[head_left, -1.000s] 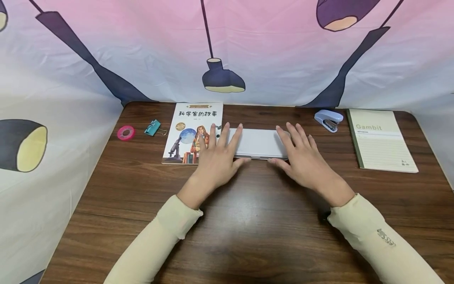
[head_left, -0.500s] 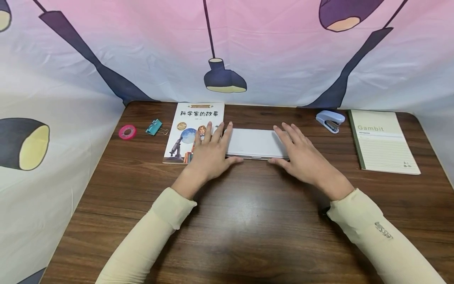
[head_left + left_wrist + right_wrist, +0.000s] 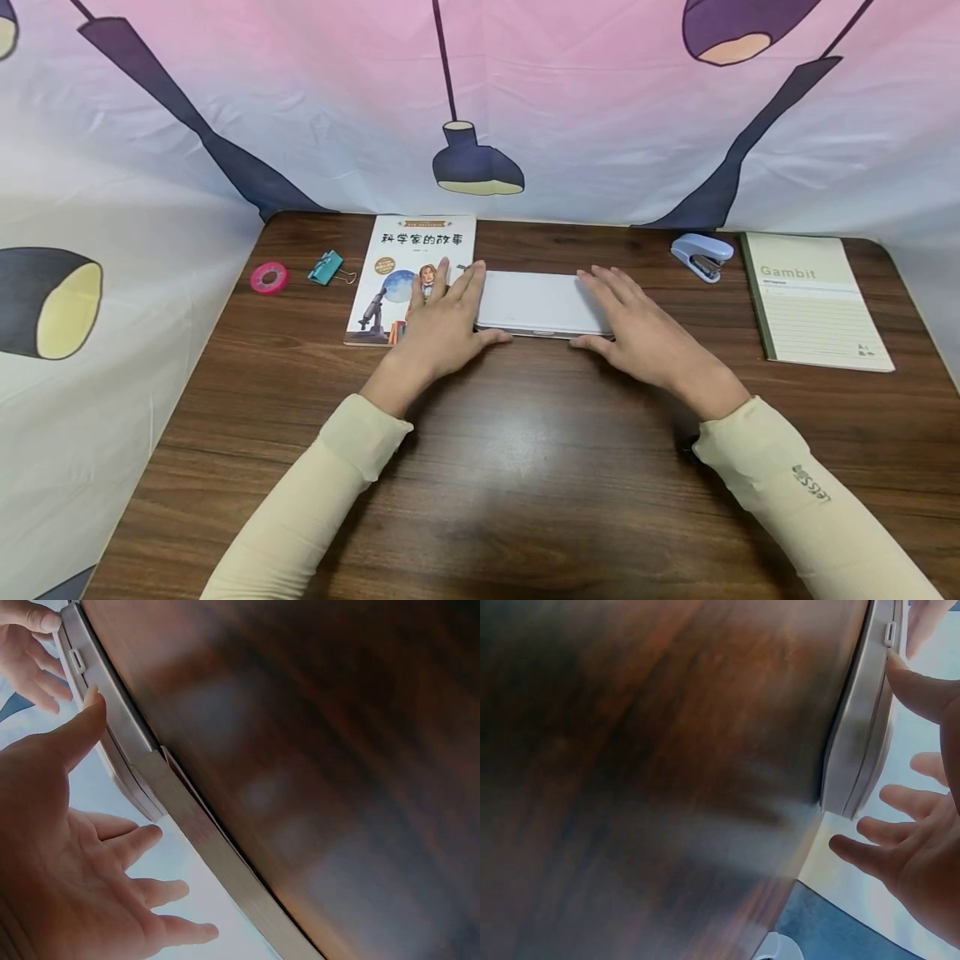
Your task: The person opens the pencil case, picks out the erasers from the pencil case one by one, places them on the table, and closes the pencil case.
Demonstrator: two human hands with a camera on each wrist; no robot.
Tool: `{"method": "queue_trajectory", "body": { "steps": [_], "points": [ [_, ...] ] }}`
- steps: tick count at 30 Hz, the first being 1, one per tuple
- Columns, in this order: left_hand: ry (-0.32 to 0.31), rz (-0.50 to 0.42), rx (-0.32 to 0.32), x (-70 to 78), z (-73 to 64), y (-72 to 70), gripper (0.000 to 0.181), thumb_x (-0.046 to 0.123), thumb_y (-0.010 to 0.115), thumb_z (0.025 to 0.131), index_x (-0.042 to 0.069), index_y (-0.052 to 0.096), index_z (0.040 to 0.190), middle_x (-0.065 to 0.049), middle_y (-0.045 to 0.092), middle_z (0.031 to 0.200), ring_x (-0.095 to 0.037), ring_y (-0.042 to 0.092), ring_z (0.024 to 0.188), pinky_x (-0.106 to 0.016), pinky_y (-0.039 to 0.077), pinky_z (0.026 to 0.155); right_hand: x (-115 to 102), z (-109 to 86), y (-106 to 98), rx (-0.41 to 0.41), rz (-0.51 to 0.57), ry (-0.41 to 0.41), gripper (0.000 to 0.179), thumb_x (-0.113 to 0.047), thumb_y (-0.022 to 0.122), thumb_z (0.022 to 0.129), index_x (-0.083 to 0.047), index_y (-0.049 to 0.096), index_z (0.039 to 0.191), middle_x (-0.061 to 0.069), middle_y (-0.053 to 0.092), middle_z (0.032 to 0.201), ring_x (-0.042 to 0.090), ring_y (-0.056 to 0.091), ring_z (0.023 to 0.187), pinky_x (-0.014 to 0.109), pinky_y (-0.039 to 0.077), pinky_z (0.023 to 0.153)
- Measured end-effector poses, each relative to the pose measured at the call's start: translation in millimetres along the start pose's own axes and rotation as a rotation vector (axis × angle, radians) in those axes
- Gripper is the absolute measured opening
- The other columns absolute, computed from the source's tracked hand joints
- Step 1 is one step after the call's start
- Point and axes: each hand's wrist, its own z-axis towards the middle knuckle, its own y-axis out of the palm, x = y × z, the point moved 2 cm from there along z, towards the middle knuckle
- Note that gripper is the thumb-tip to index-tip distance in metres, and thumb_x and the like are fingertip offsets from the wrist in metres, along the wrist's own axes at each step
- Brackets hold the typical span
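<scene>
Printed lamps hung across the pink-and-white backdrop [image 3: 585, 108] behind the dark wooden tabletop [image 3: 517, 467], where a slim white case [image 3: 536, 302] lay flat. From where I stood, the left hand [image 3: 441, 327] was at the case's left end and the right hand [image 3: 647, 335] at its right, their fingers [image 3: 161, 891] loosely spread and nearly straight, thumbs [image 3: 922, 694] by the front edge. Neither hand was curled round it; how firmly they pressed, I couldn't tell. That flat hold struck me as the weak point: smooth ends could slip or twist if one hand pushed harder or rose first. A picture book [image 3: 393, 287] lay against or just beside the left end, so any leftward drift might knock it askew. A thumb straying onto the small catch [image 3: 77, 661] could perhaps spring the case open.
</scene>
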Motion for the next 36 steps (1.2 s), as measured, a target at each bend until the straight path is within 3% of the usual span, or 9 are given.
{"method": "queue_trajectory", "body": {
  "steps": [8, 25, 36],
  "points": [
    [0.011, -0.001, 0.003, -2.7, 1.7, -0.4, 0.107, 0.070, 0.069, 0.106, 0.014, 0.022, 0.185, -0.004, 0.029, 0.192, -0.044, 0.010, 0.182, -0.081, 0.007, 0.143, 1.3, 0.4, 1.7, 0.002, 0.009, -0.017, 0.076, -0.031, 0.072, 0.115, -0.005, 0.037, 0.178, 0.024, 0.035, 0.185, 0.051, 0.024, 0.176, 0.071, 0.030, 0.142],
    [0.008, -0.009, 0.008, -2.7, 3.5, -0.6, 0.103, 0.060, 0.076, 0.106, 0.011, 0.028, 0.183, -0.008, 0.032, 0.191, -0.041, 0.018, 0.181, -0.082, 0.009, 0.142, 4.0, 0.1, 1.5, 0.013, -0.022, -0.090, 0.063, -0.027, 0.070, 0.116, -0.001, 0.051, 0.171, 0.032, 0.037, 0.183, 0.059, 0.030, 0.172, 0.074, 0.034, 0.139],
    [0.001, -0.035, 0.017, -2.7, 4.1, 0.2, 0.108, 0.058, 0.079, 0.105, 0.012, 0.023, 0.184, -0.012, 0.033, 0.190, -0.043, 0.019, 0.180, -0.081, 0.007, 0.143, 7.4, 2.6, -2.2, -0.005, 0.032, -0.079, 0.068, -0.028, 0.069, 0.117, -0.002, 0.044, 0.175, 0.030, 0.038, 0.183, 0.056, 0.030, 0.173, 0.071, 0.026, 0.143]
  ]
}}
